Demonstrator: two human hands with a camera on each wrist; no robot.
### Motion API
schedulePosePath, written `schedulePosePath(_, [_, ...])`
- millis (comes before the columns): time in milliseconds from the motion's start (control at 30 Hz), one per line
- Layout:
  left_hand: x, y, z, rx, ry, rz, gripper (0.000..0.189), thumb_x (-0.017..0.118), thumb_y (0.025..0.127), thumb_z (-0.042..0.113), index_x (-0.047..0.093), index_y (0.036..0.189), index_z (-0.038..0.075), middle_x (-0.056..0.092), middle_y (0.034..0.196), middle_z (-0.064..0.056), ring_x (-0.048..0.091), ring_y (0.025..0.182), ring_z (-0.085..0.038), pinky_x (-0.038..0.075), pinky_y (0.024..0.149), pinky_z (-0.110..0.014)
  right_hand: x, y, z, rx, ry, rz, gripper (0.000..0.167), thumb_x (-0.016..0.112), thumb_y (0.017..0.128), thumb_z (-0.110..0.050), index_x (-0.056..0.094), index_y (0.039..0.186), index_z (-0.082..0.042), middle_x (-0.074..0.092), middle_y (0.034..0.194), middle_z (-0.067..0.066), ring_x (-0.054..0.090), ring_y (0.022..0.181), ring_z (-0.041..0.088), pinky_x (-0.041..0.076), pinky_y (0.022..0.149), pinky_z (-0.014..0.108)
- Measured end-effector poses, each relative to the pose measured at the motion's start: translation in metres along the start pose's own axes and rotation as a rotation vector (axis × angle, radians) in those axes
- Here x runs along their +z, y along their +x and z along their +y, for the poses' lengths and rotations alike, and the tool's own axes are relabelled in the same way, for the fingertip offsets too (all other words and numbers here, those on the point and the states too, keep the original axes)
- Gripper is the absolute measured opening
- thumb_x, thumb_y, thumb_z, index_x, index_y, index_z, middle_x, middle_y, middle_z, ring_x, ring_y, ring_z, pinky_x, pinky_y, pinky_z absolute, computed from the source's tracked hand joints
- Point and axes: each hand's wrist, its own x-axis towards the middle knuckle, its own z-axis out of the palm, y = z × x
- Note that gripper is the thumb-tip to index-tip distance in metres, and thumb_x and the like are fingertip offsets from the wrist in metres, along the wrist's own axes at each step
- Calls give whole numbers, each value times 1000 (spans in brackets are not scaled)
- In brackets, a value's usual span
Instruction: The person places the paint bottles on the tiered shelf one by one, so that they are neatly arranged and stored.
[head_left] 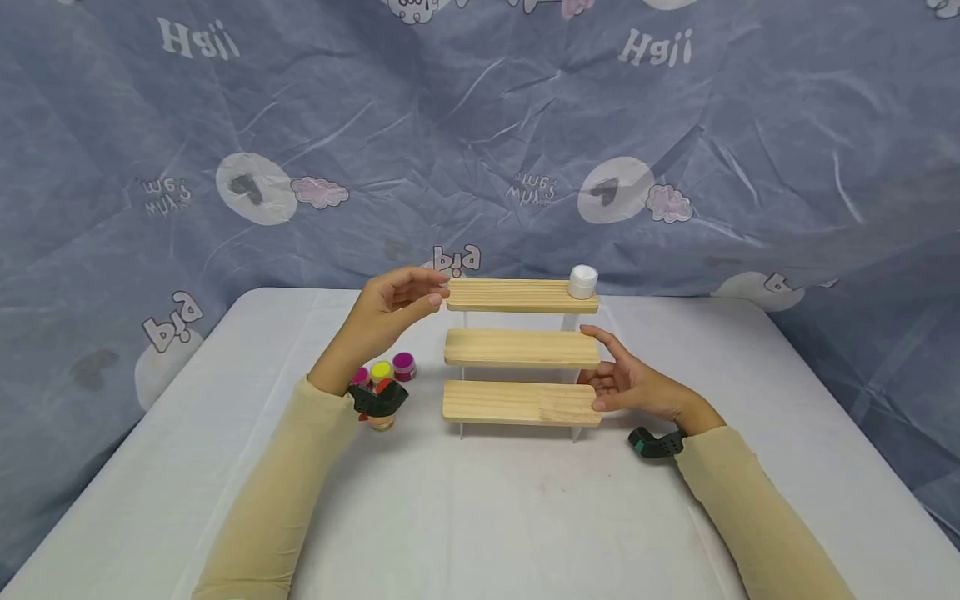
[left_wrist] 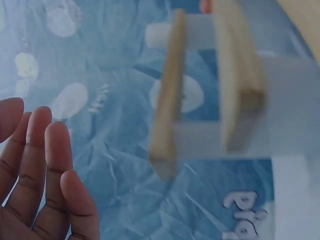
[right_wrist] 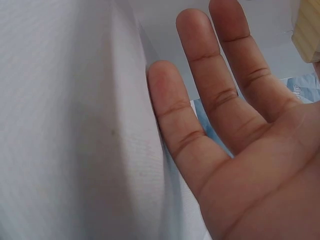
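Observation:
A three-tier wooden shelf stand with pale, clear-looking side supports stands on the white table. At the right end of its top tier sits a small white lidded jar. My left hand hovers by the left end of that tier, its fingers loosely bent and nothing held; the left wrist view shows a gap between fingers and wood. At the stand's right side, my right hand touches it, thumb by the bottom tier and forefinger by the middle one. Its other fingers extend fairly straight, low over the tablecloth.
Several small jars with coloured lids, among them a purple-lidded jar and a yellow-lidded jar, stand left of the shelf, partly hidden by the left wrist strap. A blue-grey printed cloth hangs behind the table.

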Motion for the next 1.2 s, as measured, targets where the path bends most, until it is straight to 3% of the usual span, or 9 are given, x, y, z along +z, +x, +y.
schedulePosePath(100, [-11, -9, -12, -50, 63, -5, 30, 69, 107, 9, 69, 134, -2, 74, 129, -20, 74, 109, -20, 60, 93, -29, 0, 0, -1, -3, -2, -6, 110, 72, 96, 9, 7, 172, -37, 68, 126, 11, 69, 113, 21, 60, 95, 33])
schedulePosePath(200, [-25, -18, -27, -95, 108, -15, 30, 68, 107, 10, 69, 135, -2, 73, 130, -22, 74, 109, -19, 60, 93, -27, 1, 1, -1, -2, -5, -9, 110, 73, 96, 9, 7, 172, -36, 68, 127, 12, 69, 114, 21, 60, 95, 33])
schedulePosePath(433, [-53, -30, -61, -198, 180, -24, 34, 65, 110, 15, 66, 139, -3, 72, 133, -23, 72, 116, -32, 57, 97, -21, 0, -1, -2, 2, -13, 4, 110, 73, 96, 9, 8, 171, -38, 68, 125, 11, 69, 112, 20, 60, 94, 32])
schedulePosePath(533, [-59, -30, -74, -239, 207, -47, 36, 64, 110, 15, 64, 142, -2, 70, 134, -26, 68, 120, -39, 56, 100, -27, 0, -2, -2, 3, -14, 8, 110, 72, 96, 9, 8, 171, -39, 68, 125, 11, 69, 111, 20, 60, 94, 32])
schedulePosePath(700, [-54, -30, -86, -317, 341, -170, 41, 65, 110, 18, 62, 146, -1, 66, 141, -27, 62, 129, -43, 54, 110, -52, 1, -2, -1, 6, -18, 9, 111, 73, 96, 8, 7, 171, -39, 68, 126, 12, 69, 112, 21, 60, 94, 32])
schedulePosePath(800, [-48, -29, -87, -386, 444, -227, 45, 66, 108, 22, 62, 148, 2, 65, 144, -23, 60, 132, -44, 51, 111, -59, 1, -2, -1, 2, -22, 8, 110, 73, 96, 8, 6, 172, -38, 68, 125, 12, 69, 111, 21, 60, 94, 32])
schedulePosePath(1000, [-35, -27, -91, -504, 578, -235, 53, 74, 101, 31, 64, 148, 7, 70, 140, -15, 64, 130, -37, 51, 108, -58, 1, 0, -2, 6, -19, 6, 112, 74, 96, 7, 3, 173, -33, 68, 127, 11, 69, 113, 21, 60, 95, 33])
schedulePosePath(1200, [-25, -28, -96, -539, 653, -227, 52, 80, 96, 41, 72, 138, 12, 75, 130, -12, 68, 116, -32, 53, 98, -55, 2, 0, -3, 8, -12, 9, 113, 74, 96, 6, 1, 173, -31, 68, 127, 11, 69, 112, 21, 60, 94, 33])
